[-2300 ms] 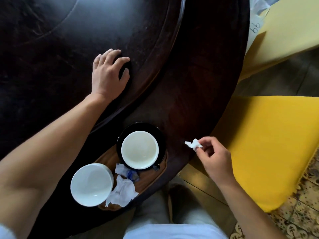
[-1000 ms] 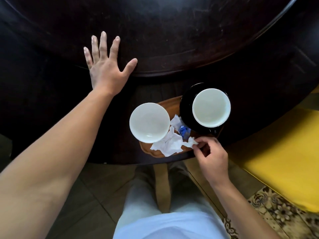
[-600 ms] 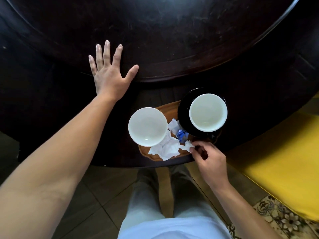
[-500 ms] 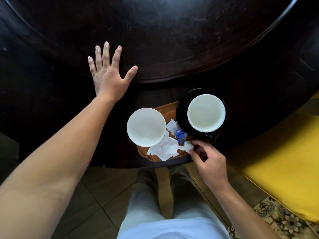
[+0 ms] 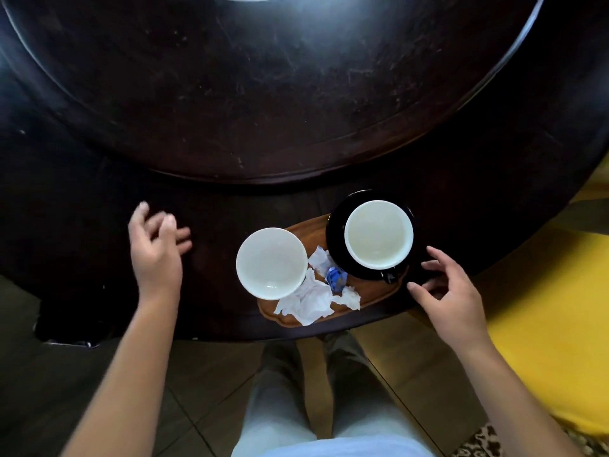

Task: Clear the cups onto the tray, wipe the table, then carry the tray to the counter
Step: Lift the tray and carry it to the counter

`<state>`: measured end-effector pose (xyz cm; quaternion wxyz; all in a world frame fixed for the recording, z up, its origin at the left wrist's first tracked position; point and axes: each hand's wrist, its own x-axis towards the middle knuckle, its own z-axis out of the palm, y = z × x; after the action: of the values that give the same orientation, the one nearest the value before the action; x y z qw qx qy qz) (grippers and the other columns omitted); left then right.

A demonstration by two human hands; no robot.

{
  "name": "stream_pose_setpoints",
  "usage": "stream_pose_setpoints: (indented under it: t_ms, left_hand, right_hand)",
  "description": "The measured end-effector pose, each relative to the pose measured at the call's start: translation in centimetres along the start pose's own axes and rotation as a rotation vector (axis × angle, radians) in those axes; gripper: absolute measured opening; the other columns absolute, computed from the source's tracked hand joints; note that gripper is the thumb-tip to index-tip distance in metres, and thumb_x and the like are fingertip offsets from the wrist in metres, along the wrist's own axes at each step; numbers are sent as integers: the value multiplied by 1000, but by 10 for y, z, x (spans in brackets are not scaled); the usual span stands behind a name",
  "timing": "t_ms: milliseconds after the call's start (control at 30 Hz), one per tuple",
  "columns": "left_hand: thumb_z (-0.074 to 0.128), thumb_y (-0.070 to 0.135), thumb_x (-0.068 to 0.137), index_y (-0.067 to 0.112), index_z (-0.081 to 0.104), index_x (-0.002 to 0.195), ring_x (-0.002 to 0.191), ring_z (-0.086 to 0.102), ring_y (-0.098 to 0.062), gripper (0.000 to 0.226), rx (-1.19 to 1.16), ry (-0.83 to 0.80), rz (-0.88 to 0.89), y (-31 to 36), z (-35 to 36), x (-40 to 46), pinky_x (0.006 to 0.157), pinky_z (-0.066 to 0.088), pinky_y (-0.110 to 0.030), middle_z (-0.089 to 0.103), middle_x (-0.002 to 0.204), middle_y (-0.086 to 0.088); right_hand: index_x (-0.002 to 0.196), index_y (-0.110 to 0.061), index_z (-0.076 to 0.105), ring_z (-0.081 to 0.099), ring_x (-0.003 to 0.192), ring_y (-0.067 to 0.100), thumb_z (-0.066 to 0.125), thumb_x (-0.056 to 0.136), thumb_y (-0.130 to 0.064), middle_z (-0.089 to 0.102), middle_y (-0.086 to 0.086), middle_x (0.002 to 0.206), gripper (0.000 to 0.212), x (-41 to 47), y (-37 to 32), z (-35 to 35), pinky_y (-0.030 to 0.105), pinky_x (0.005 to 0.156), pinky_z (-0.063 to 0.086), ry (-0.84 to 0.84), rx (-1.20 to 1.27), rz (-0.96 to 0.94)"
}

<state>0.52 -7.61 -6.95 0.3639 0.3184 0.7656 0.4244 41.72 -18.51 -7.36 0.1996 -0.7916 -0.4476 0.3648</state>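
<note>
A small oval wooden tray (image 5: pixel 372 300) lies at the near edge of the dark round table (image 5: pixel 296 94). On its left end stands a white cup (image 5: pixel 272 262). On its right end a second white cup (image 5: pixel 379 234) sits on a black saucer (image 5: pixel 336 225). Crumpled white tissues (image 5: pixel 309 300) and a blue wrapper (image 5: pixel 336 280) lie between them. My left hand (image 5: pixel 155 250) hovers left of the tray, fingers loosely spread and blurred. My right hand (image 5: pixel 448 296) is at the tray's right end, fingers relaxed, holding nothing.
A raised round inner disc (image 5: pixel 263 77) covers most of the table. A yellow cushioned seat (image 5: pixel 543 308) stands close on the right. My legs (image 5: pixel 313 407) and a tiled floor (image 5: pixel 66 390) are below the table edge.
My right hand dropped the small tissue piece on the tray and moved to the tray's right end. My left hand lifted off the table and drew back toward the tray.
</note>
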Motion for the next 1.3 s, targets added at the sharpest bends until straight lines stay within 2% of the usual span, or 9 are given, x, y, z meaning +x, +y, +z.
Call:
stream_pose_setpoints:
  t_ms: [67, 200, 400, 533, 700, 767, 900, 1167, 1300]
  left_hand:
    - [55, 19, 107, 18, 34, 157, 102, 75, -31, 54, 26, -38, -68, -20, -11, -33, 83, 64, -37, 65, 128, -11]
    - [56, 5, 104, 20, 42, 152, 84, 77, -29, 51, 92, -149, -130, -45, -17, -93, 75, 65, -33, 73, 106, -14]
    - [69, 7, 98, 39, 47, 143, 75, 78, -22, 60, 174, -315, -148, -46, -1, -120, 72, 66, -36, 75, 93, -8]
    - [73, 7, 94, 29, 40, 155, 71, 78, -18, 73, 292, -422, -101, -43, 10, -114, 68, 65, -31, 74, 91, -4]
    - [71, 1, 94, 19, 48, 151, 68, 76, -20, 64, 336, -498, -87, -38, 13, -104, 62, 65, -32, 73, 81, -7]
    - [69, 0, 95, 21, 49, 149, 68, 76, -23, 61, 338, -534, -102, -37, 15, -100, 63, 65, -36, 73, 81, -9]
    - [68, -1, 96, 26, 49, 148, 69, 77, -28, 61, 302, -578, -139, -37, 15, -96, 66, 66, -42, 72, 86, -14]
    - [67, 3, 98, 37, 48, 138, 71, 76, -31, 57, 283, -632, -161, -37, 13, -91, 71, 65, -48, 71, 97, -17]
    - [67, 4, 99, 40, 45, 140, 72, 77, -32, 59, 260, -673, -172, -36, 13, -90, 71, 65, -46, 73, 99, -19]
  right_hand:
    - [147, -30, 44, 63, 89, 7, 78, 85, -20, 55, -11, 119, 71, 5, -5, 2, 20, 75, 50, -64, -32, -20]
    - [146, -26, 46, 56, 86, -1, 78, 86, -18, 55, -9, 118, 69, 10, -14, 6, 7, 69, 39, -92, -80, -32]
    - [149, -17, 43, 54, 90, 7, 74, 89, -14, 53, -4, 122, 68, 14, -21, 6, 13, 79, 41, -115, -101, -16]
    - [152, -21, 39, 57, 81, 4, 75, 88, -12, 58, -3, 116, 74, 17, -25, 4, 12, 77, 45, -136, -67, -1]
    - [152, -20, 39, 60, 118, 22, 79, 85, -15, 62, 3, 124, 78, 19, -24, 8, 41, 102, 51, -109, -54, 14]
    - [153, -19, 38, 62, 118, 24, 79, 84, -12, 63, 3, 123, 80, 21, -26, 6, 43, 104, 51, -129, -29, 27]
    - [153, -16, 38, 65, 100, 22, 79, 83, -7, 60, -12, 96, 81, 24, -29, -1, 38, 99, 51, -179, -15, 27]
    - [133, -34, 58, 66, 104, 22, 77, 84, -8, 65, -5, 106, 59, 32, -18, -6, 44, 94, 57, -333, 65, 26]
    - [137, -43, 45, 64, 66, 18, 77, 84, -6, 69, 4, 102, 72, 30, -13, -6, 33, 58, 57, -367, 179, 53]
